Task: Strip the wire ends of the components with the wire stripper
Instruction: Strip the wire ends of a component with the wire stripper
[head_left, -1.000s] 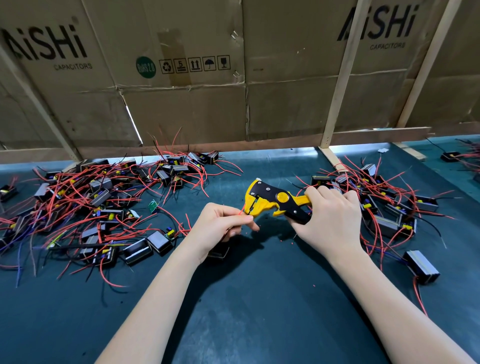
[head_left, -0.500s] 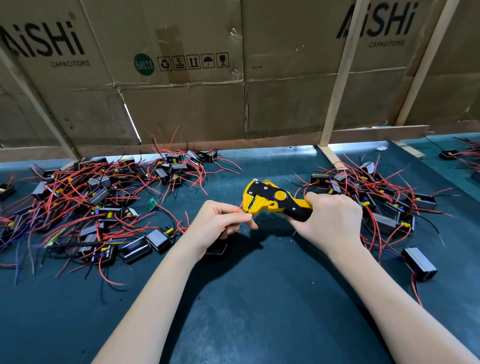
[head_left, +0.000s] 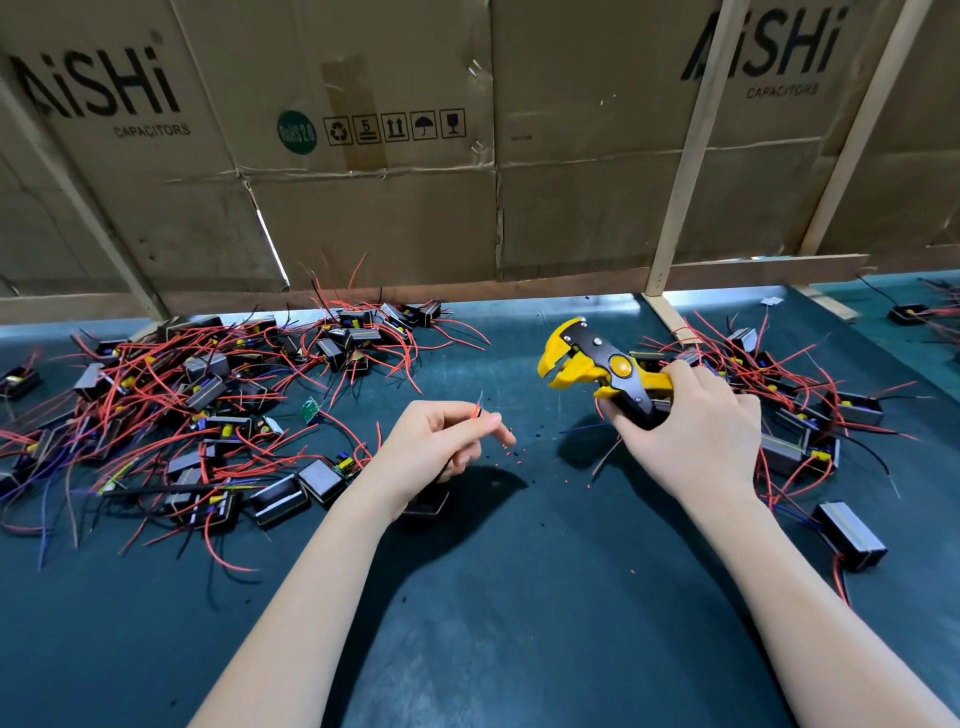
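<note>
Between cuts: right hand (head_left: 691, 431) wrapped round the handles of the wire stripper (head_left: 597, 366), jaws apart and well clear of the wire. Left hand (head_left: 441, 441) pinching 1 red wire end (head_left: 477, 410) upright, its component (head_left: 426, 501) half hidden below, low over the bench (head_left: 519, 623). Likely next: feeding another end squarely between the jaws, then squeezing. No containers in view; only 2 loose heaps, left pile (head_left: 182, 405) and right pile (head_left: 779, 395).

Two bare forearms reach into view, no sleeves visible on either. The left hand (head_left: 441, 441) and right hand (head_left: 696, 431) wear no gloves (no rings, watch or bands show either); the fingernails look short and unpainted.
</note>
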